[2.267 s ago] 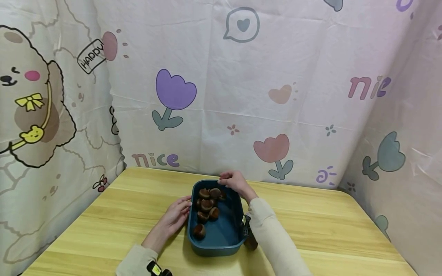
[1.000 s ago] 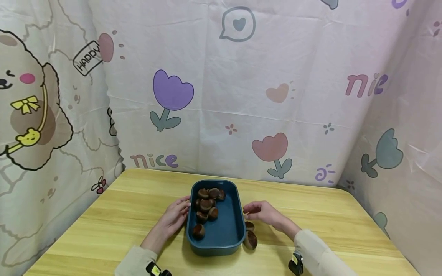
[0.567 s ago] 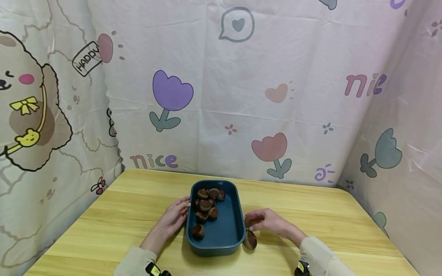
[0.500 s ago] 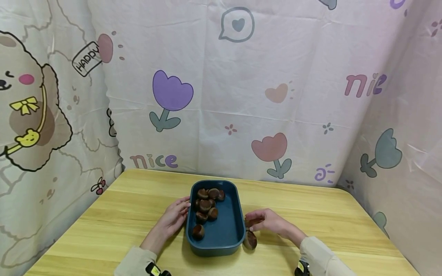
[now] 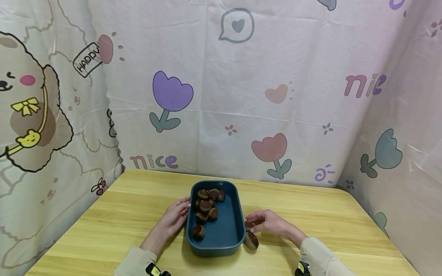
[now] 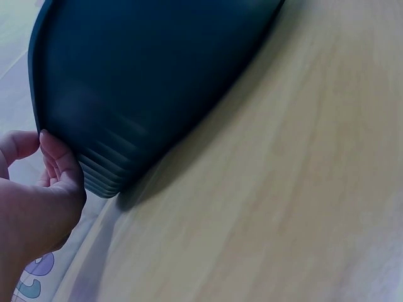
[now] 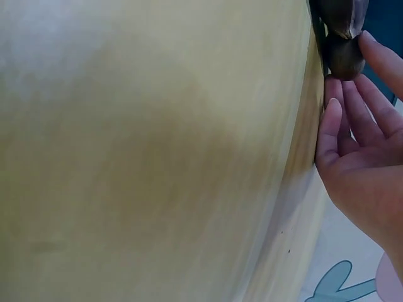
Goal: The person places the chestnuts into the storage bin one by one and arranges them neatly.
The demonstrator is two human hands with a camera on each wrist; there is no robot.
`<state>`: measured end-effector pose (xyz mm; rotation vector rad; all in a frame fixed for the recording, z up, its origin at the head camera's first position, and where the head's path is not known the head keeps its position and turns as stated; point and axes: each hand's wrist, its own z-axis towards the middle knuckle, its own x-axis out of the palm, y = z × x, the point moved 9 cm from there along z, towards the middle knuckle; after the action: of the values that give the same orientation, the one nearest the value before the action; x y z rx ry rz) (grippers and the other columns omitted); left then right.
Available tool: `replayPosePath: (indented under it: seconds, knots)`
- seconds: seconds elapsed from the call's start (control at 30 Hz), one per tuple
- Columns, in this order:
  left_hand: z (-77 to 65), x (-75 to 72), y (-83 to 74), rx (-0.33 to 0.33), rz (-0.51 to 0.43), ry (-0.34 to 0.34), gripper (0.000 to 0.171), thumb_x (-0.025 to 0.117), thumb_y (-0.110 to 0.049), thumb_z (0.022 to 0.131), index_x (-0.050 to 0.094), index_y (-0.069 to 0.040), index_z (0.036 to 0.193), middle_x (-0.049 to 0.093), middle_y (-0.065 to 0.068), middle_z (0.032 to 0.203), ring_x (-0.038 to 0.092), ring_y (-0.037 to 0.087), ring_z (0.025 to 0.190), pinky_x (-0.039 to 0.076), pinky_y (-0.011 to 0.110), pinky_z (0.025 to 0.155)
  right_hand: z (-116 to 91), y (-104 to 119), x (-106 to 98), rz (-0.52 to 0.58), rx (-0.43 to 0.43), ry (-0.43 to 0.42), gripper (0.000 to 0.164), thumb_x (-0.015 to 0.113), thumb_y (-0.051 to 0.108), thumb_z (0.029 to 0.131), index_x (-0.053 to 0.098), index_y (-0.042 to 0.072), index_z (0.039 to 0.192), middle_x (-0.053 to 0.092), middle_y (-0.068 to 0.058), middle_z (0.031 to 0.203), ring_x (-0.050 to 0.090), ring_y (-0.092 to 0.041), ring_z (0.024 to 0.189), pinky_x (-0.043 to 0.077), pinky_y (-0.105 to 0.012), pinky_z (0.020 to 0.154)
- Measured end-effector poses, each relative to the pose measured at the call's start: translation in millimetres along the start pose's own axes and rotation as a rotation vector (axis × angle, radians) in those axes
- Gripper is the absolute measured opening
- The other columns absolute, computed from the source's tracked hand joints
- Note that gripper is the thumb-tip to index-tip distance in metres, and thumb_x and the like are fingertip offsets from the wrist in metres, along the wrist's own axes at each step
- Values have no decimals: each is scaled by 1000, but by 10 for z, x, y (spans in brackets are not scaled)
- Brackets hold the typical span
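Note:
A dark blue rectangular box (image 5: 224, 224) stands on the table with several brown chestnuts (image 5: 205, 206) inside, mostly along its left half. My left hand (image 5: 173, 217) is at the box's left side, thumb and fingers pinching the rim, as the left wrist view shows. Outside the right wall, my right hand (image 5: 271, 223) holds a chestnut (image 7: 345, 60) between thumb and fingers; in the head view the fingers partly cover it. Nearer me, another chestnut (image 5: 251, 241) lies on the table, touching or almost touching the held one.
The light wooden table (image 5: 321, 226) spreads out on both sides of the box. A printed cloth (image 5: 310, 57) hangs behind the table and along its left and right sides.
My right hand has come from the box's far right rim down to the chestnuts beside it and taken one. The nearer chestnut has shifted slightly right. The left hand has stayed put.

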<state>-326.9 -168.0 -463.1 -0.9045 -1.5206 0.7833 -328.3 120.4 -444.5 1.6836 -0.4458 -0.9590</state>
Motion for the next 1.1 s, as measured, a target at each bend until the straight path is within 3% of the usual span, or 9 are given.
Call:
replayPosePath:
  seconds: [0.33,0.73,1.1]
  knots:
    - [3,1,9,-4,-1,12,35,44,4,94,40,8,129,55,4,92,52,12,83,45,23,75,8,3,-41,-63,-23,-60,31,72,3,84,64,-8,112,68,-15,102,62,-22,93,49,-27,78]
    - [-2,2,-2,-8,-18,16,33,44,4,95,41,7,127,55,5,93,52,12,82,46,23,74,27,49,-25,-172,-22,-76,29,74,6,82,67,-5,109,68,-11,100,60,-23,92,49,-30,77]
    - [9,-2,6,0,-27,16,33,44,5,94,42,8,127,55,5,91,52,12,81,45,22,73,48,41,-67,-158,14,-143,24,74,10,82,69,-3,102,68,-6,93,59,-16,83,50,-30,70]
